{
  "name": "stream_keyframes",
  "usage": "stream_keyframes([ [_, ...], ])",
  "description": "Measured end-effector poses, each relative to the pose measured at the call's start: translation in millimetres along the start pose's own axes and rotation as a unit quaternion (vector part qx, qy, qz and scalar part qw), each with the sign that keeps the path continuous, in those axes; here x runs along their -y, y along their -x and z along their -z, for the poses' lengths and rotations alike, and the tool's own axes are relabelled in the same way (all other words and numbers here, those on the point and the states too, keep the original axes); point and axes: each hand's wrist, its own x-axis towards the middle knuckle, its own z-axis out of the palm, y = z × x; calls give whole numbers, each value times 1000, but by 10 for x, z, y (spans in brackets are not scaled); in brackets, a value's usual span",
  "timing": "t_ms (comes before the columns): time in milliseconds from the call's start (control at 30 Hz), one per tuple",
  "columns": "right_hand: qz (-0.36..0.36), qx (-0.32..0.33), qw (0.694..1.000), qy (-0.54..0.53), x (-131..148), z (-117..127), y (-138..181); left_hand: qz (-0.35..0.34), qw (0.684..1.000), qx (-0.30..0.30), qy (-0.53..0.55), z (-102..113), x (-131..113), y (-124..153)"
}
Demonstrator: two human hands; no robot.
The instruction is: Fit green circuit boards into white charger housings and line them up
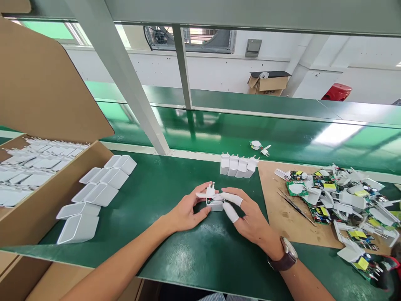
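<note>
Your left hand (188, 213) and right hand (247, 217) both pinch the charger (215, 204) between them on the green bench (188, 259), plug pins up. Finished chargers (238, 166) stand just beyond; empty shells (94, 196) lie left, circuit boards (338, 205) right.

Electronics assembly factory — green conveyor belt (282, 138), cardboard box (46, 196) of white casings (94, 194), loose circuit boards (322, 211)

Mid-frame, left hand (188, 211) and right hand (247, 217) grip a white charger housing (215, 204) on the green table (175, 246) — empty shells (97, 192) left, circuit boards (338, 205) right.
</note>
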Motion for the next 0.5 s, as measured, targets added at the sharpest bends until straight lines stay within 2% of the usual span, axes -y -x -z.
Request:
stream_keyframes([
  [100,28,51,998,17,-67,-108,16,0,998,-11,62,0,-15,7],
  [233,54,70,994,70,-128,-211,65,5,999,-14,49,21,-46,30],
  [400,19,51,995,82,-127,-221,106,-20,999,-41,2,12,-59,80],
  [500,1,77,995,57,-150,-248,129,-25,997,-74,-9,-9,-45,90],
])
